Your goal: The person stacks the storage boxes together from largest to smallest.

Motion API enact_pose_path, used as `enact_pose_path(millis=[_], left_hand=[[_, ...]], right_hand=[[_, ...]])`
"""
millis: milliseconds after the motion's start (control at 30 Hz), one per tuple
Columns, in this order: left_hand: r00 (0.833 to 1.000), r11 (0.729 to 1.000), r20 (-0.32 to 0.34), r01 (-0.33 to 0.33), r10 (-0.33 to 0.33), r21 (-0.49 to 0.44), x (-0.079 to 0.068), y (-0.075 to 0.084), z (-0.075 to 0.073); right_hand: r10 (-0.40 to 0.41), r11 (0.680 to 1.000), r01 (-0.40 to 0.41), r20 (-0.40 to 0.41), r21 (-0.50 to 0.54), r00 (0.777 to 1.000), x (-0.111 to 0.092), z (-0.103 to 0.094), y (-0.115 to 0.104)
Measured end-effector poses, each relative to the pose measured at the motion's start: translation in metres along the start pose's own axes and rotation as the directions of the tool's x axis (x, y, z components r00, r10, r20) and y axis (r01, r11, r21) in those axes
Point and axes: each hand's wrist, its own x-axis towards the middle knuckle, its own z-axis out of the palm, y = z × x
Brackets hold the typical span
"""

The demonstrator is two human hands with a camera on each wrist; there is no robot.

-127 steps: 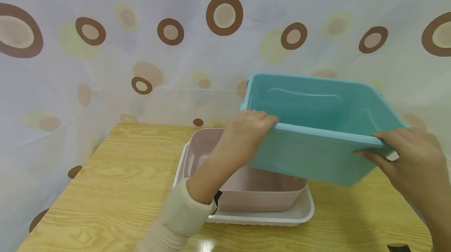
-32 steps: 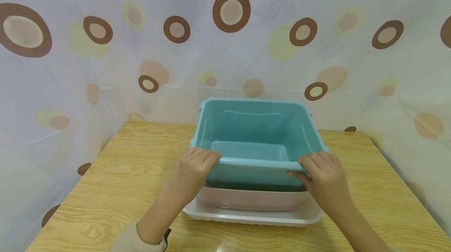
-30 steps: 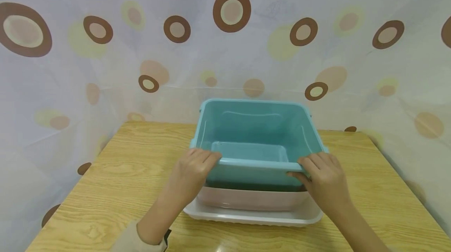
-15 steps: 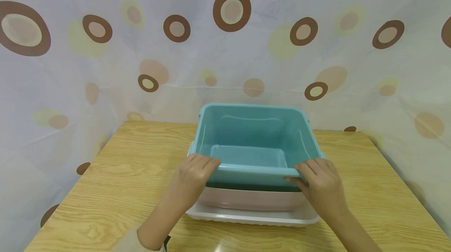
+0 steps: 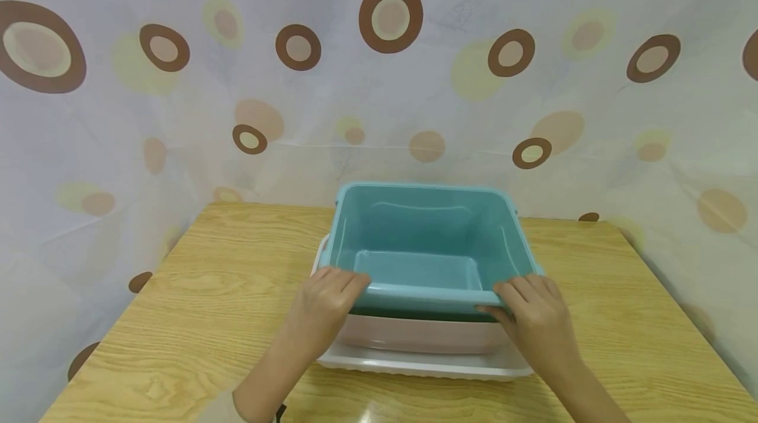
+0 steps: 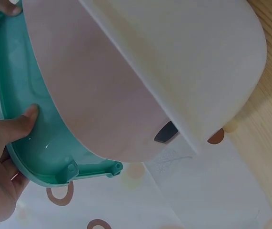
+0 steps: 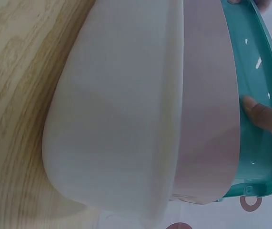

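A turquoise plastic storage bin sits partly inside a pink bin, which in turn stands in a white bin. My left hand grips the near rim of the turquoise bin by its left corner. By the right corner, my right hand holds the same rim, fingers over the top and thumb on the outer wall. In the left wrist view the left thumb presses the turquoise wall above the pink one. The right wrist view shows the right thumb on that wall likewise. The lower part of the turquoise bin is hidden.
The stack stands on a wooden table. Behind it hangs a pale curtain with brown and yellow circles, which also runs along both sides of the table. Wood surface lies left and right of the bins.
Earlier the turquoise bin was held up to the right. Both hands have moved it left over the pink bin and lowered it inside, and over the last second it has sunk a little deeper.
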Motion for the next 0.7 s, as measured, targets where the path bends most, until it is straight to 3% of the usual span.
enact_pose_path(millis=[167,700], left_hand=[[1.000,1.000,0.013,0.002,-0.002,0.008,-0.004,0.001,0.001],[1.000,1.000,0.012,0.001,-0.001,0.010,-0.008,0.003,0.004]], right_hand=[[-0.007,1.000,0.008,-0.040,0.010,0.999,-0.004,0.004,0.000],[0.003,1.000,-0.003,-0.001,0.011,1.000,-0.011,0.006,0.000]])
